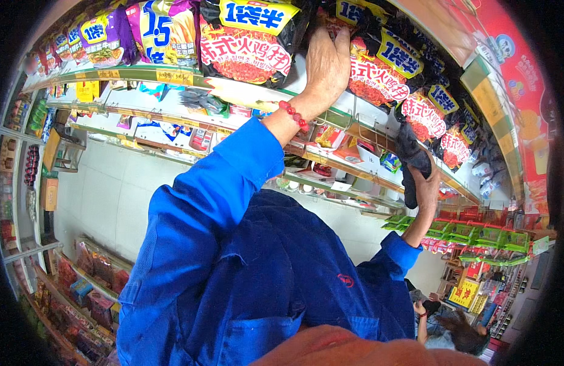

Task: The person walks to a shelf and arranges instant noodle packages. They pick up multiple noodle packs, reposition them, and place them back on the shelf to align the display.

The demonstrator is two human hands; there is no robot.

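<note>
My left hand point(327, 66), with a red bead bracelet point(293, 115) at the wrist, reaches between black bags of instant noodles on the top shelf. Its fingertips are partly hidden against the dark packs at the back, so its grip is unclear. One large black noodle bag point(247, 50) stands left of it, and another black noodle bag point(378, 73) stands right of it. My right hand point(426, 183) is closed round a bunched black cloth point(412, 146), near the shelf's front edge and more black bags. Purple noodle bags point(165, 34) stand farther left.
Lower shelves point(186, 120) below the noodle bags carry small packets. Green hanging baskets point(483, 235) are at the right. Another person point(456, 331) is at the lower right, near a yellow box point(465, 293). More stocked shelving point(87, 293) and a wooden stool point(65, 148) are on the left.
</note>
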